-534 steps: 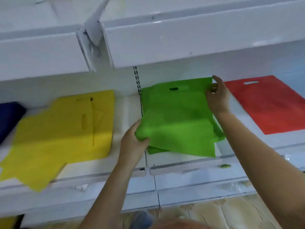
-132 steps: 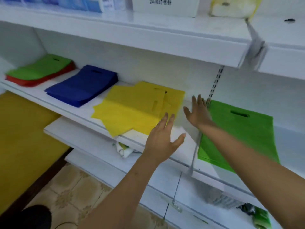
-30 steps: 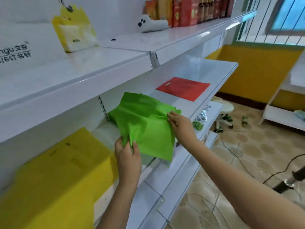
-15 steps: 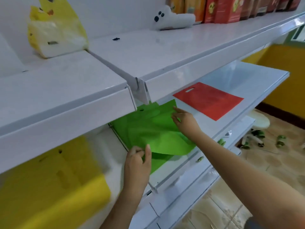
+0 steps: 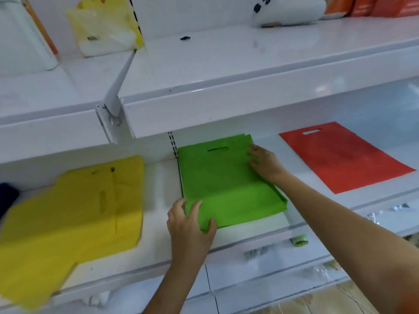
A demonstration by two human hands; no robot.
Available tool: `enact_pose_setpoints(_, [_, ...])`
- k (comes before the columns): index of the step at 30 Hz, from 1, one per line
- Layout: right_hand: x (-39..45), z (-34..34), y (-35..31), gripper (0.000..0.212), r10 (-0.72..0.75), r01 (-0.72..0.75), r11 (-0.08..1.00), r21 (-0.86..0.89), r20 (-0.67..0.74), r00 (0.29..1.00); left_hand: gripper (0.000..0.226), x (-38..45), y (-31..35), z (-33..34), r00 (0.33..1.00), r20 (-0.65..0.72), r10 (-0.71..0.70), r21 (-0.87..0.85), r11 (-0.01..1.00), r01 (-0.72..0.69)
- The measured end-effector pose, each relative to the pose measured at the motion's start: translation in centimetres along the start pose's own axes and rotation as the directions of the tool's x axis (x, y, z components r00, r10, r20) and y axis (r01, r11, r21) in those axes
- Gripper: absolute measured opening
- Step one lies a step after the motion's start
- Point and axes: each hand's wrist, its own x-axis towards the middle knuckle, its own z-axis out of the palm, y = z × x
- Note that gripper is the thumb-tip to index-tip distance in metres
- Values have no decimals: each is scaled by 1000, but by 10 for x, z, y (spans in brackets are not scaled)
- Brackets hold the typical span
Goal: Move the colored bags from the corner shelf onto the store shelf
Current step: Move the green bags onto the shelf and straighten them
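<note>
Far left edge of the store shelf (image 5: 158, 243): a sliver of dark blue bag (image 5: 6, 196), mostly out of view. Next along, yellow bags (image 5: 74, 223) fanned loosely, overhanging the front edge at the lower left. Blurred here, as half a second ago.

Middle of the shelf, just right of the slotted upright (image 5: 174, 148): green bags (image 5: 226, 184) now lying flat in a squared stack, handle cutout toward the back edge. Half a second ago the top sheet was lifted and rumpled; a second ago bunched up between both hands. Now smoothed down.

Left hand (image 5: 190, 230) at the stack's front left corner, thumb on top of the fabric, fingers curled at the left edge, pinching that corner. Same corner as before, but lowered onto the shelf.

Right hand (image 5: 265, 164) at the stack's right edge near the back, fingers fairly straight, resting against the green fabric. Not clear whether anything is pinched there.

Further right, apart from the green stack: a single red bag (image 5: 344, 157) lying flat, unmoved.

Above, on the upper shelf (image 5: 226, 64): a yellow and clear plastic packet (image 5: 104, 26) at the left, a white object (image 5: 290, 7) toward the right.
</note>
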Motion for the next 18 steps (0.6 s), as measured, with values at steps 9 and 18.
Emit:
enact_pose_setpoints(9, [26, 7, -2, 61, -32, 30, 999, 20, 124, 992, 88, -3, 15, 6, 978, 172, -120, -148, 978, 146])
enact_pose_setpoints(18, [27, 8, -12, 51, 186, -188, 981, 50, 43, 982, 108, 2, 6, 11, 958, 249, -144, -155, 970, 186])
